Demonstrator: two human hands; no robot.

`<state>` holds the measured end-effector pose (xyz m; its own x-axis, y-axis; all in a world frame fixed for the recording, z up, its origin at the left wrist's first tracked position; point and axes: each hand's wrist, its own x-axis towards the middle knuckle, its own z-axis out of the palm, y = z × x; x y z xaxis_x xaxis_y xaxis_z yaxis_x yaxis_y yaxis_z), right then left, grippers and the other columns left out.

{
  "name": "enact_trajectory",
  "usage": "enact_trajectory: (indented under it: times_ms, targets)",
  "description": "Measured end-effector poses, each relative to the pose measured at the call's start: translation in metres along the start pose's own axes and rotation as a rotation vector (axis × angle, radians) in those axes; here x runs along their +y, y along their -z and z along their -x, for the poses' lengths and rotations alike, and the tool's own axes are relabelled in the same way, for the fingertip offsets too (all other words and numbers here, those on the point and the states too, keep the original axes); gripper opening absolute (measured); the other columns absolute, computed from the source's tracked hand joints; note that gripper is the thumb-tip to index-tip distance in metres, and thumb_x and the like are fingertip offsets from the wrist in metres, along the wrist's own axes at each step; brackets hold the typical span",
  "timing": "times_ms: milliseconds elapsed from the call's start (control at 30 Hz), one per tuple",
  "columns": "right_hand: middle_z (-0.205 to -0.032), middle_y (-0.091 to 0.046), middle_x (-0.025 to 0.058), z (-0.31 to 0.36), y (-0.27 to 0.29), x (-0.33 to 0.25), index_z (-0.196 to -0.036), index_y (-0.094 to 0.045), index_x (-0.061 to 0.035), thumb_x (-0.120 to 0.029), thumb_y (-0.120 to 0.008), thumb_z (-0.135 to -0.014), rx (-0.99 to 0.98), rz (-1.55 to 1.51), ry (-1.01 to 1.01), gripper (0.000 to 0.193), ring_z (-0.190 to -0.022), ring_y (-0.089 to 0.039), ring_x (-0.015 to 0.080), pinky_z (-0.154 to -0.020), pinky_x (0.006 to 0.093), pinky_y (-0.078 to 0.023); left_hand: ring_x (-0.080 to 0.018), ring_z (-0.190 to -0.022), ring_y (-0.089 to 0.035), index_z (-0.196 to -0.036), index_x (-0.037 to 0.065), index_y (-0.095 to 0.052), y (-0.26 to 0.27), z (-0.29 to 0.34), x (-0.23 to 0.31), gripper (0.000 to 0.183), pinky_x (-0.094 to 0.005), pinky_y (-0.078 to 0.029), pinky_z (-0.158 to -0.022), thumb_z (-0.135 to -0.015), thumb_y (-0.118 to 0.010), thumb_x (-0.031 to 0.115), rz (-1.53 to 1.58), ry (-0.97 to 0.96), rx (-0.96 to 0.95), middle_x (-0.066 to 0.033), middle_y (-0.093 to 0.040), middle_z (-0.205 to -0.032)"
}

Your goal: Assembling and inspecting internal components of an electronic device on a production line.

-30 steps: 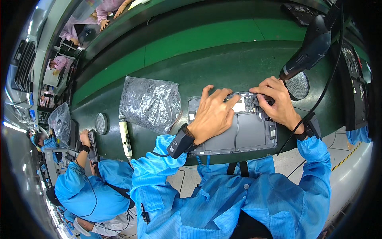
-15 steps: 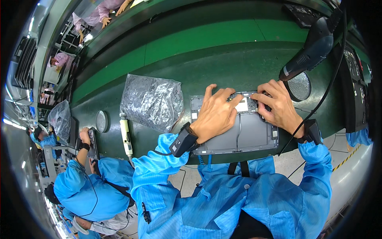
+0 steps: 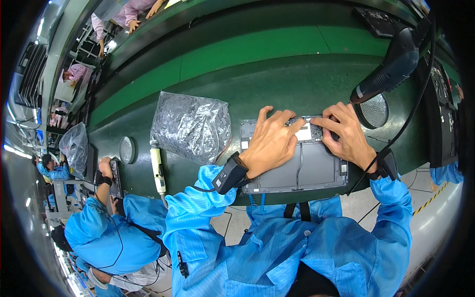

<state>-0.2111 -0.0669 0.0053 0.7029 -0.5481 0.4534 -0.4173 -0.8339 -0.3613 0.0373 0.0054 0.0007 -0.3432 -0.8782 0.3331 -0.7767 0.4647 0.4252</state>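
Observation:
A flat grey electronic device housing (image 3: 316, 171), like an opened tablet or laptop shell, lies at the table's near edge. A dark cable runs down its middle, and a board strip with a white label (image 3: 303, 132) lies along its far side. My left hand (image 3: 272, 141) rests over the housing's left half, fingers spread, the fingertips at the board strip. My right hand (image 3: 348, 132) is at the far right corner, index finger stretched onto the strip, thumb apart and lower. The other right fingers are bent, and what lies under them is hidden.
Left of the housing lie a clear bag of dark parts (image 3: 190, 126) and a pale electric screwdriver (image 3: 158, 171). A round mesh-topped dish (image 3: 373, 111) sits beneath a black handheld tool (image 3: 386, 67), whose cable hangs past my right wrist. A co-worker in blue (image 3: 116, 232) works at left.
Both hands keep almost the same pose on the housing. The whole view has shifted slightly, with the housing appearing a little farther right.

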Motion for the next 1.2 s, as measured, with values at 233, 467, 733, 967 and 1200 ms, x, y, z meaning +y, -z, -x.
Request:
enact_trajectory:
  times_ms: [233, 467, 733, 967, 1200]
  targets:
    - [-0.097, -0.062, 0.0058, -0.001, -0.001, 0.000, -0.112, -0.081, -0.0094, 0.002, -0.074, -0.077, -0.001, -0.020, -0.031, 0.037, -0.088, -0.057, 0.0258, -0.080, 0.0407, -0.043, -0.0356, -0.112, -0.071, -0.127, 0.006, -0.078, 0.001, 0.000, -0.001, 0.039, -0.0593, -0.043, -0.114, -0.090, -0.066, 0.003, 0.026, 0.011, 0.001, -0.0190, -0.073, -0.125]
    - [-0.090, -0.071, 0.0091, 0.003, 0.004, 0.008, -0.106, -0.079, -0.0026, 0.007, -0.070, -0.079, 0.232, -0.161, -0.072, 0.029, -0.080, -0.064, 0.0286, -0.077, 0.0410, -0.046, -0.0387, -0.119, -0.068, -0.129, 0.006, -0.077, 0.012, -0.002, 0.000, 0.043, -0.0574, -0.043, -0.115, -0.088, -0.067, -0.001, 0.107, 0.052, -0.053, -0.0197, -0.072, -0.131]
    - [-0.081, -0.070, 0.0092, 0.045, 0.034, 0.000, -0.109, -0.073, 0.0020, 0.007, -0.067, -0.090, 0.194, -0.257, -0.427, 0.020, -0.065, -0.063, 0.0167, -0.060, 0.0308, -0.048, -0.0354, -0.107, -0.073, -0.107, 0.002, -0.082, 0.061, 0.008, -0.012, 0.034, -0.0438, -0.055, -0.097, -0.084, -0.058, -0.008, 0.117, 0.161, 0.233, -0.0193, -0.077, -0.114]
    - [-0.068, -0.066, 0.0050, 0.064, 0.045, -0.007, -0.112, -0.063, 0.0009, -0.003, -0.073, -0.097, -0.065, -0.418, -0.702, 0.018, -0.055, -0.058, 0.0104, -0.054, 0.0275, -0.044, -0.0268, -0.094, -0.072, -0.110, -0.004, -0.074, 0.072, 0.056, 0.004, 0.017, -0.0371, -0.055, -0.086, -0.098, -0.062, -0.002, 0.094, 0.575, 0.218, -0.0175, -0.076, -0.105]
    - [-0.068, -0.070, 0.0145, 0.064, 0.046, -0.023, -0.125, -0.056, 0.0036, -0.008, -0.076, -0.098, -0.206, -0.481, -0.763, 0.036, -0.055, -0.070, 0.0241, -0.054, 0.0338, -0.052, -0.0151, -0.107, -0.069, -0.149, -0.004, -0.058, 0.071, 0.099, 0.012, 0.045, -0.0310, -0.053, -0.098, -0.106, -0.067, 0.006, 0.507, 0.938, 0.044, -0.0101, -0.075, -0.120]
